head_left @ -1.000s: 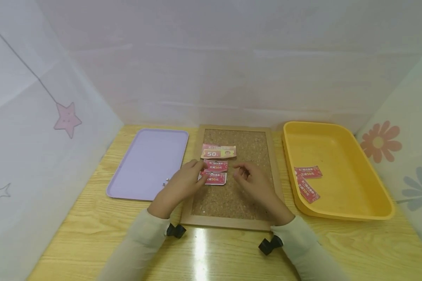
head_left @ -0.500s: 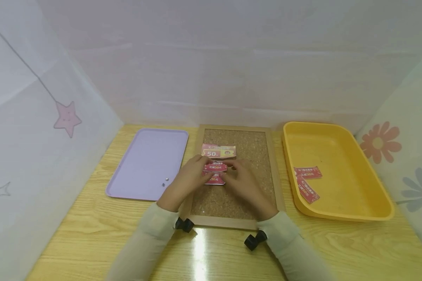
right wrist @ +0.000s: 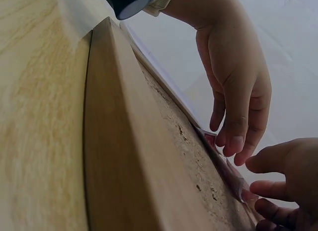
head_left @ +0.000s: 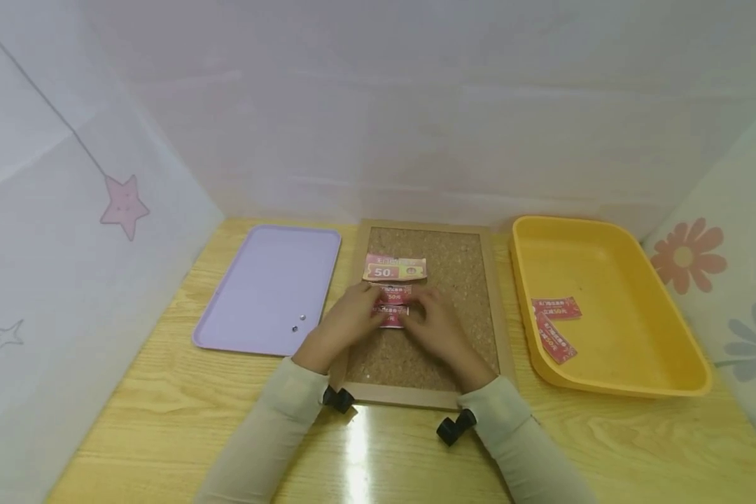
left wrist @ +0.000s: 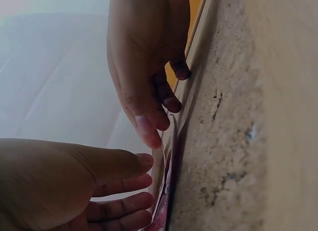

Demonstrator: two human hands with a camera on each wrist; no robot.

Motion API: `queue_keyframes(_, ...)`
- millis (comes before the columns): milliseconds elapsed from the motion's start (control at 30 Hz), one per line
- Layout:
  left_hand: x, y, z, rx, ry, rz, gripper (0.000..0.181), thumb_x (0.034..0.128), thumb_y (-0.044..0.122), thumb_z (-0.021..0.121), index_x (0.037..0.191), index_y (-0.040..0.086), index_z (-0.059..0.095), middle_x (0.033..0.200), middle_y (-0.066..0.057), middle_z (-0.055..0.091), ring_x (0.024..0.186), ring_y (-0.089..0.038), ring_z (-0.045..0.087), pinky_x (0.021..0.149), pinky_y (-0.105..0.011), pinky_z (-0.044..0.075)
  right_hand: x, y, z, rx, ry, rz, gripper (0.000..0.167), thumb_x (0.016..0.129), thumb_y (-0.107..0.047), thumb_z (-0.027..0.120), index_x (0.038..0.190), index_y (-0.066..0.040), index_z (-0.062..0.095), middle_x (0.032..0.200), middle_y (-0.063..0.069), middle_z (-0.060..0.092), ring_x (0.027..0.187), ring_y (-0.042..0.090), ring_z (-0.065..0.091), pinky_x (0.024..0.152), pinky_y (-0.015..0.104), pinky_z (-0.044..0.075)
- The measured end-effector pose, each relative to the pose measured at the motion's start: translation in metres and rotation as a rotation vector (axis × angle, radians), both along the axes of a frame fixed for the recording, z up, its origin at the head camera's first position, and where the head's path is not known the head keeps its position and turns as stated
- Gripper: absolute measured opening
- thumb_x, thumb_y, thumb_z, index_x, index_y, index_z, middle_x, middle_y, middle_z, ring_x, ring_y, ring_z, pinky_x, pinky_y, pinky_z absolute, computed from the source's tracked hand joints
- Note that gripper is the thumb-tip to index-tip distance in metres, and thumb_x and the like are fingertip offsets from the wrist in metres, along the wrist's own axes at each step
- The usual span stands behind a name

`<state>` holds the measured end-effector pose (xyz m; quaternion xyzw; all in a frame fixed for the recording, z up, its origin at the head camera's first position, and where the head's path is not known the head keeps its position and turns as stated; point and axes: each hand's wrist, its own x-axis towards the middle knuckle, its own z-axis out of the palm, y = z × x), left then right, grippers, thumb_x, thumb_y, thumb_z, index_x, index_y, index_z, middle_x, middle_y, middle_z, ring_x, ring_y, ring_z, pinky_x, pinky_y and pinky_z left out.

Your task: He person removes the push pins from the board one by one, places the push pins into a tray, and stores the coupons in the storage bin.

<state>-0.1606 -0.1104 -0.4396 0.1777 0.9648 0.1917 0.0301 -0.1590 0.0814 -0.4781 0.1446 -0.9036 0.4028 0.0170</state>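
A wood-framed cork board (head_left: 425,360) lies flat on the table, with three paper coupons in a column on its left half. The top coupon (head_left: 384,271) is larger and pink and yellow. Below it are a red middle coupon (head_left: 394,295) and a red lower coupon (head_left: 392,319). My left hand (head_left: 343,320) touches the left ends of these two, and my right hand (head_left: 444,329) their right ends. The fingers look loose and slightly bent. In the right wrist view a coupon corner (right wrist: 246,192) lifts off the cork near the right fingertips.
Left of the board, a lilac tray (head_left: 271,280) bears small metallic bits (head_left: 302,318). At the right, a deep yellow bin (head_left: 611,388) holds two red coupons (head_left: 556,308). White fabric walls (head_left: 409,140) enclose the table at the back and sides.
My right hand has moved left, from bare cork to the right ends of the red coupons. The left hand stays at their left ends, shifted slightly right. The head view has shifted a little.
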Motion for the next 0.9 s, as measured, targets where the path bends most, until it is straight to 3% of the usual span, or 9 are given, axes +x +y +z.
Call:
queue_keyframes(133,-0.001,-0.002,-0.004,-0.001,-0.013,-0.016,0.030,0.0935,0.026,0.066,0.115,0.006,0.063,0.113,-0.010,0.058,0.107,-0.028,0.056,0.093,-0.040,0.045,-0.001,0.001,-0.001,0.048,-0.034,-0.007,0.037,0.087,-0.033,0.072,0.117,-0.012,0.067,0.117,0.007,0.056,0.111,0.026,0.052,0.093,0.046,0.043)
queue_keyframes(400,-0.004,-0.003,-0.010,0.002,-0.004,-0.002,0.024,0.0905,0.022,0.069,0.109,0.007,0.065,0.104,-0.009,0.059,0.098,-0.028,0.057,0.085,-0.041,0.048,-0.002,0.003,-0.008,0.095,-0.025,-0.037,0.038,0.084,-0.036,0.074,0.115,-0.015,0.067,0.115,0.004,0.056,0.109,0.024,0.052,0.092,0.046,0.043)
queue_keyframes(633,-0.004,-0.003,-0.015,-0.017,-0.011,0.002,0.029,0.0877,0.023,0.073,0.111,0.010,0.062,0.110,-0.008,0.058,0.103,-0.028,0.056,0.088,-0.041,0.047,-0.001,0.005,-0.009,0.094,-0.003,-0.044,0.044,0.083,-0.035,0.075,0.117,-0.011,0.063,0.113,0.005,0.057,0.106,0.023,0.052,0.091,0.043,0.043)
queue_keyframes(900,-0.004,-0.002,-0.015,-0.033,-0.014,-0.008,0.029,0.0872,0.022,0.073,0.110,0.009,0.061,0.109,-0.008,0.057,0.100,-0.028,0.055,0.086,-0.040,0.047,-0.001,0.007,-0.012,0.102,0.002,-0.059,0.027,0.085,-0.032,0.073,0.099,-0.012,0.062,0.100,0.003,0.054,0.093,0.021,0.050,0.081,0.038,0.043)
